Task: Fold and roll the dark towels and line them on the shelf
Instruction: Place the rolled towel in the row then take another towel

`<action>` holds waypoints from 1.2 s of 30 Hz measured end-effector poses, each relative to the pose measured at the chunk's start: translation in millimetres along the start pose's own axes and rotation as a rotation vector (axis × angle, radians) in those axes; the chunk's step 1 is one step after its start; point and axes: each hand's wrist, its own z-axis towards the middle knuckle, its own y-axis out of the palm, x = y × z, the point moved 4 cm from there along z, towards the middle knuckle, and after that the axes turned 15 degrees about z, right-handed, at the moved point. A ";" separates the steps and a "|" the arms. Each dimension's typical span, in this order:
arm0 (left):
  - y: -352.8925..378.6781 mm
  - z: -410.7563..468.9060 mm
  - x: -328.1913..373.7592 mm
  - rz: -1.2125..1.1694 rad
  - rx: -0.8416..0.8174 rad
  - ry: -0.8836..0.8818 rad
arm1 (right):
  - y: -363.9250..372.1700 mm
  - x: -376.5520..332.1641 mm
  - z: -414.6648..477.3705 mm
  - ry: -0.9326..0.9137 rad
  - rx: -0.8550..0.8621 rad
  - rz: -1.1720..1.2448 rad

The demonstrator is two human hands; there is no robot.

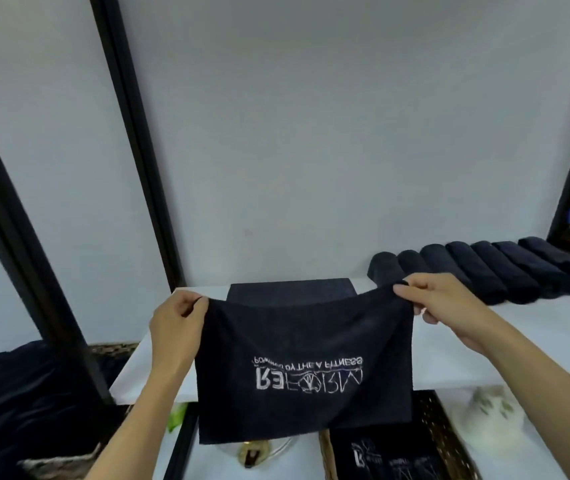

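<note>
**Towel held up over the shelf**

Hanging between both hands, the dark towel (pixel 306 372) droops in front of the white shelf (pixel 467 344). The left hand (pixel 176 327) and right hand (pixel 439 303) each pinch a top corner. An uneven pull could skew the fold; seven rolled towels (pixel 484 271) wait just beside.

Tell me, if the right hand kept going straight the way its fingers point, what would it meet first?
Probably the left hand: the right hand points leftward along the held towel's top edge. Depth is hard to judge.
</note>
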 end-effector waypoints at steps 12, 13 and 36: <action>140.8 201.4 -27.5 0.108 -0.145 -0.264 | 26.3 47.6 244.3 0.039 0.259 -0.059; 150.9 206.6 -34.5 0.070 -0.150 -0.299 | 30.5 56.1 254.7 0.048 0.280 -0.062; 53.4 -12.4 -81.2 0.539 -0.411 -0.201 | 48.9 111.9 25.6 0.279 0.127 -0.465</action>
